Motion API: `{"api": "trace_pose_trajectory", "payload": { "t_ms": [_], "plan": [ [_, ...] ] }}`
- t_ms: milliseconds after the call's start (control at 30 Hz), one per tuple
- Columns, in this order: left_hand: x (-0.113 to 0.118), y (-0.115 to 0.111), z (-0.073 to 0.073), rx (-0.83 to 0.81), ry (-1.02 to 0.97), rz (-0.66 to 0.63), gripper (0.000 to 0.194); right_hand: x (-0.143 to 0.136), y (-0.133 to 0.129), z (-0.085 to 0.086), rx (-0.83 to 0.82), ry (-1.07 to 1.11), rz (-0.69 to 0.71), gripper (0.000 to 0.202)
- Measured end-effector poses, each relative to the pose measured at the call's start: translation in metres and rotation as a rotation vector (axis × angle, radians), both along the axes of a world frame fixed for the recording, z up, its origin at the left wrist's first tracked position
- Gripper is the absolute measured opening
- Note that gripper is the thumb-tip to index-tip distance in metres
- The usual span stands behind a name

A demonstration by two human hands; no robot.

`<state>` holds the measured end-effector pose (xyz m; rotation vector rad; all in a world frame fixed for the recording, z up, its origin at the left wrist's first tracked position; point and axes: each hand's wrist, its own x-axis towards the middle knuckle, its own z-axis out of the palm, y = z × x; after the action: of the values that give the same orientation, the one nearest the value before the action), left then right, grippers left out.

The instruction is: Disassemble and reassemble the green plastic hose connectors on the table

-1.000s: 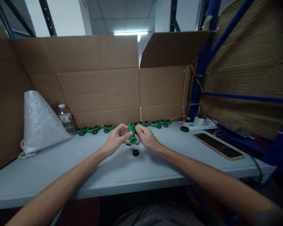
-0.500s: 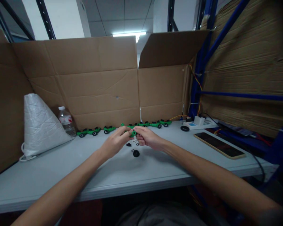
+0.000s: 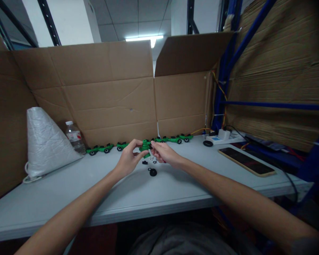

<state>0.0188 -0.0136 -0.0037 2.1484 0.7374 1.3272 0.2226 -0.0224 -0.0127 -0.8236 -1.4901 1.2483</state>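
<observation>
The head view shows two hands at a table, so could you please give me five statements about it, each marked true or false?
1. The left hand holds a green part. True.
2. The bottle stands at the right end of the table. False: it stands on the left, beside a silvery bag.
3. The phone lies on the table, to the right of both hands. True.
4. The right hand rests on the phone. False: its fingers are closed at the green part.
5. A black wheel lies nearer the front edge than the row of green cars. True.
</observation>
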Motion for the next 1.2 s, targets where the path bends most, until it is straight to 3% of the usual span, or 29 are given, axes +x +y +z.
{"api": "trace_pose_trajectory", "payload": {
  "t_ms": [233,333,533,733,833,1000,1200],
  "plan": [
    [-0.001,0.003,0.0,-0.034,-0.058,0.007,0.033,0.011,0.002,-0.001,-0.214,-0.029,0.029,0.051],
    [-0.002,0.003,0.0,-0.014,-0.04,0.01,0.033,0.012,0.004,-0.002,-0.213,-0.032,0.001,0.049],
    [-0.003,-0.007,0.005,0.012,0.092,-0.055,0.026,0.003,0.005,-0.007,-0.154,-0.017,0.075,0.048],
    [0.007,-0.009,0.004,-0.124,-0.017,-0.082,0.037,-0.009,0.008,-0.018,0.073,-0.013,-0.148,0.052],
    [0.013,-0.011,0.004,-0.312,-0.102,-0.204,0.045,-0.01,0.008,-0.022,0.249,-0.084,-0.25,0.056],
    [0.013,-0.02,0.012,-0.581,-0.211,-0.296,0.051,-0.004,0.001,-0.022,0.511,-0.27,-0.34,0.054],
    [0.014,-0.019,0.015,-0.59,-0.275,-0.278,0.046,-0.004,-0.012,-0.013,0.628,-0.428,-0.497,0.042]
  ]
}}
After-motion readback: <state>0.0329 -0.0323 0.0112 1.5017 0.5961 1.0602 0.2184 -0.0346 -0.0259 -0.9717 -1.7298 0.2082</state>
